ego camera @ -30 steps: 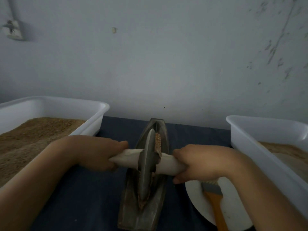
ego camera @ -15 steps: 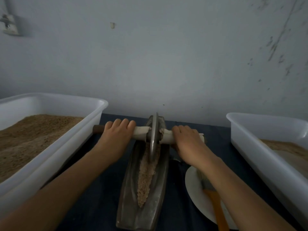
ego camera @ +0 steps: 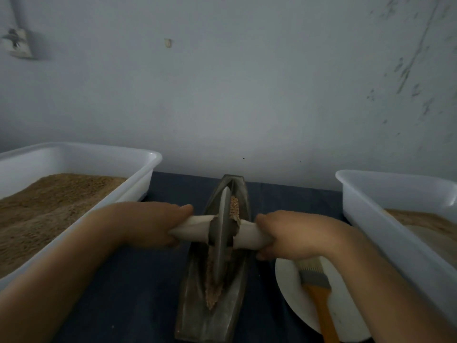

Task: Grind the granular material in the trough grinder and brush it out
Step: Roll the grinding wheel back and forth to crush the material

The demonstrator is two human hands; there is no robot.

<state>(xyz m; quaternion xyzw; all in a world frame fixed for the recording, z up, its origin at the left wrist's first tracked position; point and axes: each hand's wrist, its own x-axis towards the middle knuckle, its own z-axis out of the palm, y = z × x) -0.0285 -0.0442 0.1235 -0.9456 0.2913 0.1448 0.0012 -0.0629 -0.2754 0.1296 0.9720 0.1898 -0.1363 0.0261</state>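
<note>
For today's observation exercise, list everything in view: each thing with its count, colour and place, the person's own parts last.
trough grinder: 1, dark metal, centre of the table
grinding wheel: 1, grey, upright in the trough
axle handle: 1, whitish, through the wheel
granular material: brown, in the trough
tubs: 2, white, left and right, holding brown material
plate: 1, white, right of the grinder
brush: 1, orange handle, on the plate
cloth: 1, dark blue, covering the table
left hand: grips the handle
right hand: grips the handle
</note>
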